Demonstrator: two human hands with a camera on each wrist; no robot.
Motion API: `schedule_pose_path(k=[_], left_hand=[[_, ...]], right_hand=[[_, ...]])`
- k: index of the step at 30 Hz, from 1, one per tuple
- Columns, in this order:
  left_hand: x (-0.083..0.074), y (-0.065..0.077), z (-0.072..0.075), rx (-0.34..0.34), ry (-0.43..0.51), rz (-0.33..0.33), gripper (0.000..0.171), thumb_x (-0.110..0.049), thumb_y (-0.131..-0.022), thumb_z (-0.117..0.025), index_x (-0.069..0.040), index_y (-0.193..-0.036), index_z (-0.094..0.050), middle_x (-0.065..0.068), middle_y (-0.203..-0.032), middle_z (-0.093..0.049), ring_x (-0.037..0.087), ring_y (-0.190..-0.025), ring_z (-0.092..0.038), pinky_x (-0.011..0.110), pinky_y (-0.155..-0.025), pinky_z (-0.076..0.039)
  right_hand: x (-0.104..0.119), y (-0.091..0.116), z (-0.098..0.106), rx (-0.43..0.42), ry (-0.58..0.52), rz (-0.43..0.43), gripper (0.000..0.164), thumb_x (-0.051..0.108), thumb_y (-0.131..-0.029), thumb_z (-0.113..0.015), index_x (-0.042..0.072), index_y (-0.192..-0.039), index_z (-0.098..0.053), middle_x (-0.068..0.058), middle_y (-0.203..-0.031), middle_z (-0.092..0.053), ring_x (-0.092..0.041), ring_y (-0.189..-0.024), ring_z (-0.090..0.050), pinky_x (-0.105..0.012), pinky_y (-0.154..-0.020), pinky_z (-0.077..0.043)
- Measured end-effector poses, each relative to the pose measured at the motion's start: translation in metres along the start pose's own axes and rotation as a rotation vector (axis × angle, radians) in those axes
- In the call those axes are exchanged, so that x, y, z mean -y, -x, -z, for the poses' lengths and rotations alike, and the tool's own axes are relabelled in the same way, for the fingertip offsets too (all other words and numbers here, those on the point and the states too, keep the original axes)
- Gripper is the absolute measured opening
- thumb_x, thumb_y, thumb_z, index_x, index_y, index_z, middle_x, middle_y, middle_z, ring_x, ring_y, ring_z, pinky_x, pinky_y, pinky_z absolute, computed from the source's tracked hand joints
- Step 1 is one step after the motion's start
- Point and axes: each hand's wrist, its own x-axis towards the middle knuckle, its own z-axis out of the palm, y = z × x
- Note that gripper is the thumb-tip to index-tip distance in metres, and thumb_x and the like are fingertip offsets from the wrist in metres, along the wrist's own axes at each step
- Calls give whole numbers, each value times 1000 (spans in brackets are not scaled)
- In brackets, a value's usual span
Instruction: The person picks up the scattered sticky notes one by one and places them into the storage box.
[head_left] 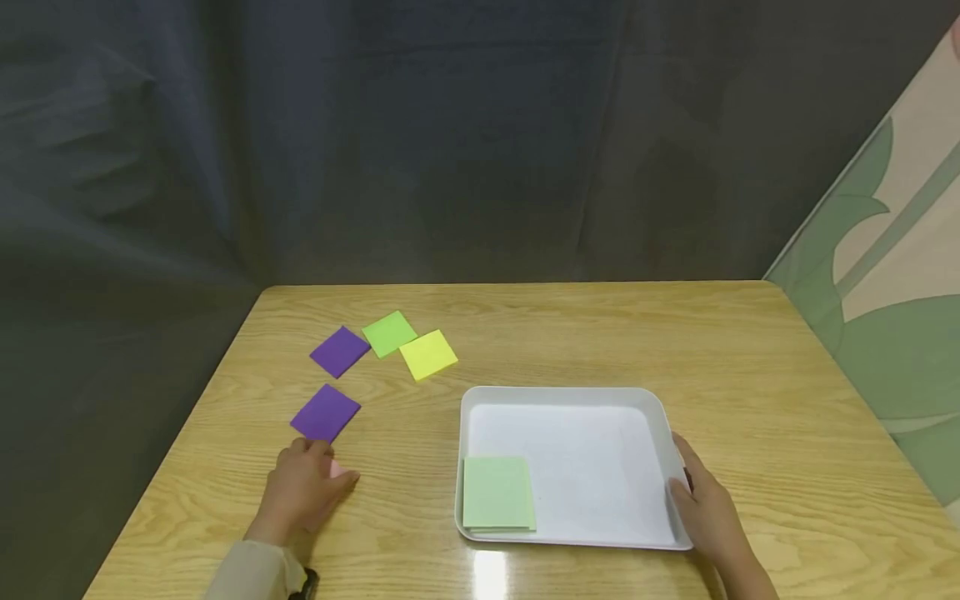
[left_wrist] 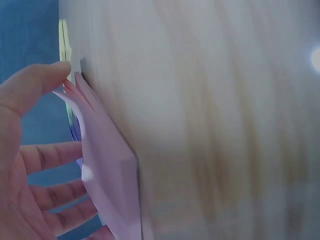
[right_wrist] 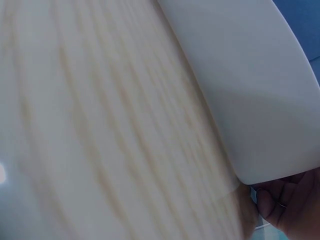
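Note:
At the table's left, my left hand (head_left: 300,485) grips a small stack of pink sticky notes (left_wrist: 110,160), mostly hidden under it in the head view. In the left wrist view the thumb is at one edge of the stack, whose sheets bend apart there, and the fingers lie along its side. My right hand (head_left: 708,512) holds the right wall of a white tray (head_left: 562,397). Inside the tray, light green sticky notes (head_left: 497,493) lie stacked in the near left corner. Just beyond my left hand is a purple sticky note pad (head_left: 326,412).
Farther back on the wooden table (head_left: 600,333) lie another purple pad (head_left: 340,351), a bright green one (head_left: 389,333) and a yellow one (head_left: 429,355). The green and yellow ones touch. A dark curtain (head_left: 480,142) hangs behind the table, and a patterned cloth (head_left: 885,250) stands at right.

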Motion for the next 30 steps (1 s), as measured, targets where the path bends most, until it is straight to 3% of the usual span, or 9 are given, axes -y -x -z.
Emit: schedule_pose_path(k=[18, 25, 30], left_hand=[[-62, -12, -29, 7, -77, -137, 43, -48, -64, -66, -9, -78, -54, 10, -83, -47, 30, -78, -44, 44, -60, -39], [-77, -10, -33, 68, -114, -184, 54, -53, -61, -66, -5, -80, -49, 11, -82, -44, 29, -78, -42, 41, -64, -39], [-85, -4, -32, 121, -81, -236, 55, -46, -61, -70, -2, -85, -50, 14, -85, -44, 30, -80, -42, 40, -69, -40]], right_hand=[[-1, 0, -1, -2, -19, -12, 57, 5, -89, -38, 10, -139, -11, -35, -124, -31, -49, -104, -39, -53, -77, -38], [1, 1, -1, -17, -21, -10, 56, 5, -88, -38, 10, -139, -13, -36, -118, -37, -48, -100, -44, -52, -75, -39], [2, 1, 0, -20, -36, -5, 55, 5, -88, -37, 9, -138, -14, -36, -118, -38, -48, -99, -44, -52, -75, -40]])
